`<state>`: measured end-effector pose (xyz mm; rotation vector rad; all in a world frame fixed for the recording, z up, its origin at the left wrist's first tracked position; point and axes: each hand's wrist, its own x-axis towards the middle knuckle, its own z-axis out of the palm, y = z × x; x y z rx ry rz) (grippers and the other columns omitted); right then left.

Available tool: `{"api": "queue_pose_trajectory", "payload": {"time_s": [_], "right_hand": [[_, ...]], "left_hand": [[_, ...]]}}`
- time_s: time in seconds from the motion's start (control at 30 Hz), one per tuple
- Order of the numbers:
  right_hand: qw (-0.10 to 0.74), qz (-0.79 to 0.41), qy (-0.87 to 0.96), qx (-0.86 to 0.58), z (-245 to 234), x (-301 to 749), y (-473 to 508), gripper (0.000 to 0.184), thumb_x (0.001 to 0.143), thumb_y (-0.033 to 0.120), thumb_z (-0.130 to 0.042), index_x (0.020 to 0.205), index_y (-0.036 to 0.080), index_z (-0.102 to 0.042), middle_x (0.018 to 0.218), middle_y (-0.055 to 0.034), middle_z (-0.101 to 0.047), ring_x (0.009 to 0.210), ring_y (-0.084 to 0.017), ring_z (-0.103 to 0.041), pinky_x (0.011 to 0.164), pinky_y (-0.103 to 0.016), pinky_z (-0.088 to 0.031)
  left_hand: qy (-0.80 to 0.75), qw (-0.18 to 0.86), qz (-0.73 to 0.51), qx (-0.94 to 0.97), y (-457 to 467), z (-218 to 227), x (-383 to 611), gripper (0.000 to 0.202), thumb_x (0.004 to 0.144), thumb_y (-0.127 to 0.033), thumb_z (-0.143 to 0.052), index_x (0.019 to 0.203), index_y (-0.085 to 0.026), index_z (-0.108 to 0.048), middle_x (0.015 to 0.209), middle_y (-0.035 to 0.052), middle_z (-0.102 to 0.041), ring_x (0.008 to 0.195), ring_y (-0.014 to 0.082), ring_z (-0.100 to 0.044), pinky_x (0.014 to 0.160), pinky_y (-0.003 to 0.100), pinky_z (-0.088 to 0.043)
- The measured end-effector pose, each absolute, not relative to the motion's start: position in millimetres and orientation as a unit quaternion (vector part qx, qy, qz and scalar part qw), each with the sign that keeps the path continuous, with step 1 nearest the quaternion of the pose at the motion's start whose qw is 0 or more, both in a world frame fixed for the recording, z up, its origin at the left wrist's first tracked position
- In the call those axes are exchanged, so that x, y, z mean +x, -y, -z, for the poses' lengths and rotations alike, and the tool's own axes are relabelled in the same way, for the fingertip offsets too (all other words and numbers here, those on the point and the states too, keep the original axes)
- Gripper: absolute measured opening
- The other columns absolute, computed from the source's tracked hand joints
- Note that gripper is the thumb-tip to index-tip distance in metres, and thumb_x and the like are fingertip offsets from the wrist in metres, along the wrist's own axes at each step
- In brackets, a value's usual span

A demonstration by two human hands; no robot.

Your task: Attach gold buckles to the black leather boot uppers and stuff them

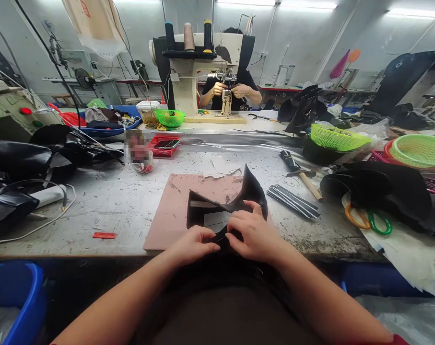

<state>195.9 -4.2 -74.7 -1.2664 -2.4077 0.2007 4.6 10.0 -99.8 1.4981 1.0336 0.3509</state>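
Note:
A black leather piece, bent into an upright curved shape, rests on a pinkish board at the table's front. Pale patches show on its inner side. My left hand pinches its near edge between thumb and fingers. Close beside it, my right hand is closed on the same edge, its fingers bent over the leather. The part of the edge between my fingertips is partly hidden. Right of the board lie black strips with white lines and a hammer with a wooden handle.
Green-handled scissors lie at right among black leather pieces. A red tray stands behind the board, near a green basket. Across the table a person works at a sewing machine. A blue bin is at lower left.

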Motion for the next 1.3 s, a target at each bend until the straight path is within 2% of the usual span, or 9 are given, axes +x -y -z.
{"api": "queue_pose_trajectory", "payload": {"time_s": [0.1, 0.2, 0.3, 0.43, 0.63, 0.77, 1.03, 1.2, 1.3], "right_hand": [[0.203, -0.032, 0.853, -0.48, 67, 210, 0, 0.015, 0.077, 0.018, -0.051, 0.062, 0.018, -0.051, 0.067, 0.0006, -0.057, 0.074, -0.016, -0.05, 0.097, -0.043, -0.019], [0.184, -0.058, 0.866, -0.461, 63, 215, -1, 0.006, 0.076, 0.025, -0.057, 0.072, 0.02, -0.057, 0.077, 0.0, -0.061, 0.082, -0.018, -0.05, 0.098, -0.045, -0.018], [0.163, -0.054, 0.876, -0.451, 65, 210, 2, 0.009, 0.076, 0.03, -0.061, 0.074, 0.021, -0.059, 0.086, -0.0009, -0.061, 0.087, -0.019, -0.049, 0.101, -0.048, -0.014], [0.15, -0.032, 0.88, -0.45, 70, 203, 7, 0.011, 0.077, 0.024, -0.06, 0.068, 0.02, -0.056, 0.078, 0.0001, -0.062, 0.095, -0.022, -0.05, 0.104, -0.055, -0.006], [0.155, -0.037, 0.882, -0.442, 72, 203, 11, 0.013, 0.079, 0.026, -0.058, 0.068, 0.021, -0.056, 0.075, -0.0003, -0.064, 0.112, -0.027, -0.046, 0.105, -0.058, 0.0], [0.141, -0.067, 0.88, -0.449, 69, 208, 6, 0.013, 0.08, 0.024, -0.058, 0.067, 0.02, -0.056, 0.081, -0.0004, -0.067, 0.122, -0.028, -0.039, 0.105, -0.058, 0.0], [0.151, -0.072, 0.878, -0.448, 68, 214, -4, 0.01, 0.08, 0.025, -0.06, 0.072, 0.02, -0.062, 0.087, -0.0012, -0.068, 0.123, -0.029, -0.038, 0.105, -0.057, 0.002], [0.154, -0.065, 0.881, -0.443, 70, 212, -6, 0.009, 0.08, 0.025, -0.061, 0.073, 0.019, -0.062, 0.086, -0.0012, -0.069, 0.122, -0.03, -0.039, 0.104, -0.059, 0.003], [0.148, -0.054, 0.887, -0.434, 70, 210, -7, 0.01, 0.08, 0.024, -0.06, 0.072, 0.019, -0.061, 0.086, -0.0018, -0.068, 0.122, -0.03, -0.04, 0.104, -0.059, 0.002]], "left_hand": [[-0.446, 0.621, -0.14, 0.629, -9, 100, 3, 0.02, 0.063, -0.034, -0.062, 0.061, -0.014, -0.057, 0.056, -0.0038, -0.05, 0.055, 0.0115, -0.044, 0.052, 0.022, -0.032], [-0.446, 0.628, -0.152, 0.62, -9, 101, 1, 0.019, 0.064, -0.034, -0.062, 0.065, -0.015, -0.059, 0.059, -0.0032, -0.054, 0.057, 0.0124, -0.047, 0.055, 0.022, -0.034], [-0.451, 0.624, -0.162, 0.618, -7, 101, 1, 0.017, 0.064, -0.031, -0.061, 0.067, -0.014, -0.06, 0.061, -0.0025, -0.056, 0.059, 0.0128, -0.049, 0.057, 0.023, -0.036], [-0.464, 0.601, -0.156, 0.632, -5, 102, 3, 0.013, 0.063, -0.027, -0.06, 0.069, -0.015, -0.06, 0.064, -0.003, -0.056, 0.061, 0.0131, -0.049, 0.058, 0.023, -0.037], [-0.49, 0.565, -0.167, 0.643, -3, 102, 8, 0.02, 0.061, -0.027, -0.061, 0.053, -0.017, -0.047, 0.051, -0.006, -0.042, 0.054, 0.0106, -0.039, 0.05, 0.021, -0.029], [-0.486, 0.575, -0.178, 0.634, -2, 100, 11, 0.024, 0.06, -0.032, -0.061, 0.053, -0.017, -0.044, 0.051, -0.0066, -0.039, 0.052, 0.0094, -0.036, 0.049, 0.021, -0.027], [-0.456, 0.599, -0.172, 0.635, -6, 95, 11, 0.012, 0.064, -0.026, -0.06, 0.068, -0.015, -0.062, 0.063, -0.0021, -0.057, 0.062, 0.0141, -0.049, 0.059, 0.023, -0.037], [-0.395, 0.619, -0.148, 0.662, -12, 98, 6, 0.021, 0.071, -0.023, -0.057, 0.088, -0.015, -0.067, 0.084, 0.0018, -0.066, 0.079, 0.02, -0.058, 0.072, 0.027, -0.042], [-0.355, 0.604, -0.134, 0.701, -21, 95, 5, 0.034, 0.07, -0.019, -0.058, 0.104, -0.018, -0.063, 0.103, 0.0032, -0.065, 0.097, 0.023, -0.056, 0.084, 0.029, -0.04]]}}
